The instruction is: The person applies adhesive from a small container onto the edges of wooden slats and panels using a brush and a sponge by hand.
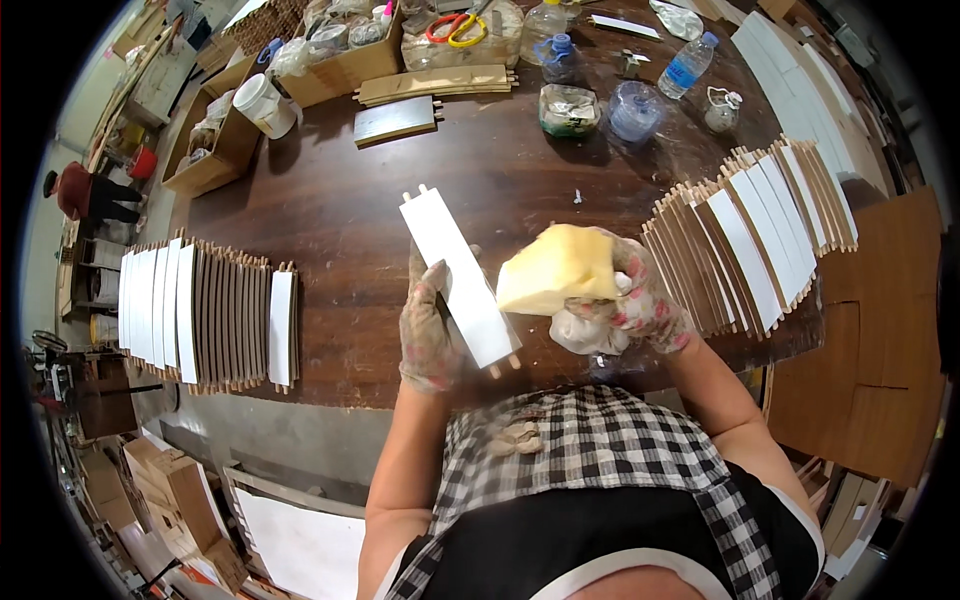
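Our L hand (428,335) is curled round the white slat (470,290) mid-length, R hand (648,300) clasping the yellow block (560,265); slat's prob. light, stiff, best held by its edges.

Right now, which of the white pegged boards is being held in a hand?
The slanted white board in the gloved left hand; it alone is gripped, while those in the left row and right row are out of hand.

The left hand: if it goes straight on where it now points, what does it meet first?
Holding the white panel, the left hand would probably meet the grey panel farther back on the table, or pass above it; depth is unclear.
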The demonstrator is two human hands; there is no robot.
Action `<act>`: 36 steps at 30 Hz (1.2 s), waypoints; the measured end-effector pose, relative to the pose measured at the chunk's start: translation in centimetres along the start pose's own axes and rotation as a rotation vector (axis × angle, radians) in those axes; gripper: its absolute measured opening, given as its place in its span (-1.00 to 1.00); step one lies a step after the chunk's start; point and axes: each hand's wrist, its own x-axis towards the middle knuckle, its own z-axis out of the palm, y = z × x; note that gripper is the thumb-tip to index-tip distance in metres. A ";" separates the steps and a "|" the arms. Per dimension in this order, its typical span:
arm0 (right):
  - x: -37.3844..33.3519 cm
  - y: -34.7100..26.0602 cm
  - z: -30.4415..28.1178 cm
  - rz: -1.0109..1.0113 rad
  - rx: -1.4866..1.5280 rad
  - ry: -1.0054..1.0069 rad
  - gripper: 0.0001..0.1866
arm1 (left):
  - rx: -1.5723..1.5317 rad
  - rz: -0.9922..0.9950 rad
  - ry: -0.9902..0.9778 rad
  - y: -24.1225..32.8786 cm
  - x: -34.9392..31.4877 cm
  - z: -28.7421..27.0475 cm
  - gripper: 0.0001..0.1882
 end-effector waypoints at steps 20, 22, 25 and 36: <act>2.1 1.0 0.9 -0.242 -0.028 -0.241 -0.49 | 0.071 0.020 0.059 0.8 -1.4 1.6 -0.42; 1.2 1.0 0.1 -0.029 0.303 -0.322 -0.45 | 0.135 0.012 0.058 0.9 -1.1 1.0 -0.41; 0.7 0.3 -0.2 -0.004 0.328 -0.298 -0.47 | 0.208 -0.012 0.049 1.3 -1.1 1.0 -0.39; -0.2 -0.7 0.4 0.102 0.352 -0.290 -0.36 | 0.274 0.013 0.055 1.2 0.1 0.4 -0.39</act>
